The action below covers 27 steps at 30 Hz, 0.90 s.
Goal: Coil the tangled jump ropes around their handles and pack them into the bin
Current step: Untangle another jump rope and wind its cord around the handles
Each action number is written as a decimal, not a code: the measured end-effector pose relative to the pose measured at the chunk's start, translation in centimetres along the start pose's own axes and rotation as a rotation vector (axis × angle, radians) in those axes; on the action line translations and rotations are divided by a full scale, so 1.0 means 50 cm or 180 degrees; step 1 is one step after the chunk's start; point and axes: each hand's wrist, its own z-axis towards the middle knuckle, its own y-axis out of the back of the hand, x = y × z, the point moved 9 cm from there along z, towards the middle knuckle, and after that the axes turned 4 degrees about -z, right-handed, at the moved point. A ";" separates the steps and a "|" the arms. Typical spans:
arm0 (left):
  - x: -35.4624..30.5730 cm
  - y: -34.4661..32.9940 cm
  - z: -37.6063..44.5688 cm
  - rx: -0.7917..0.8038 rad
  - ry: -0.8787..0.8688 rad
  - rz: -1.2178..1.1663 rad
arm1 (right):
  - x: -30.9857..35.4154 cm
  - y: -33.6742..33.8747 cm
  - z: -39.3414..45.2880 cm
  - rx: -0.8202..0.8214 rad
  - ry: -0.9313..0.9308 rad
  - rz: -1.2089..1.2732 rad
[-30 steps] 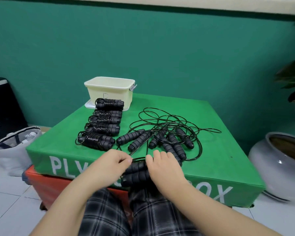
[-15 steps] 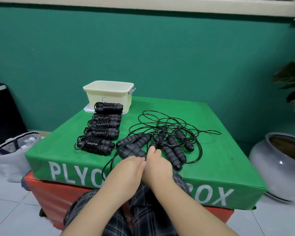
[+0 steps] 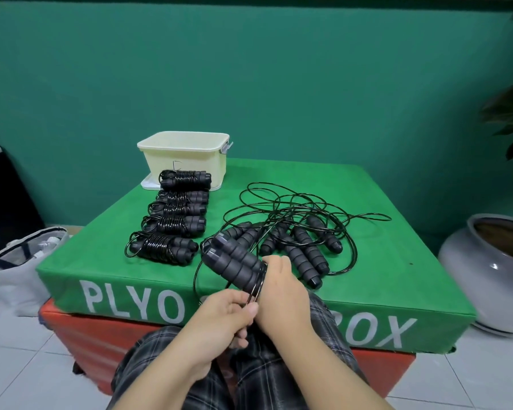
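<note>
Here the right hand (image 3: 282, 288) grips two handles (image 3: 234, 261) together, while the left hand's (image 3: 219, 318) grip pinches the rope (image 3: 253, 294).

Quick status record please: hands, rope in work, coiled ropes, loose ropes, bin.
left hand: pinches the cord by the handle ends
right hand: grips the paired handles, a few turns wound on
coiled ropes: five in a row on the green box, left of the tangle
tangle: loose handles and cord, uncoiled
bin: back left; inside not visible
</note>
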 end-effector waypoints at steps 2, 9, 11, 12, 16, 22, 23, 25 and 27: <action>-0.006 -0.005 0.003 0.0089 -0.0108 0.0142 | -0.002 0.005 -0.003 -0.0089 -0.0001 0.0030; -0.063 -0.002 -0.003 0.0118 -0.1015 0.0950 | -0.003 0.001 -0.003 -0.0158 0.0045 0.0112; -0.070 -0.001 -0.004 0.0050 -0.1105 0.1004 | -0.004 0.000 -0.002 -0.0142 0.0017 0.0141; -0.073 0.003 -0.002 -0.0045 -0.1150 0.1034 | -0.004 0.002 -0.002 -0.0159 -0.0007 0.0190; -0.080 0.014 -0.001 -0.0347 -0.1151 0.1185 | -0.016 -0.002 -0.004 -0.0080 -0.0244 0.0528; -0.067 0.028 0.007 -0.0495 -0.0945 0.1383 | -0.019 0.004 -0.002 -0.0284 -0.0220 0.0588; -0.069 0.031 0.006 -0.0577 -0.0948 0.1346 | -0.016 0.009 -0.003 -0.0442 -0.0170 0.0586; -0.078 0.037 0.001 -0.0749 -0.0980 0.1187 | -0.008 0.007 -0.003 -0.0631 -0.0001 0.0647; -0.087 0.042 -0.005 -0.0899 -0.0972 0.1153 | -0.004 0.003 -0.004 -0.0705 0.0114 0.0709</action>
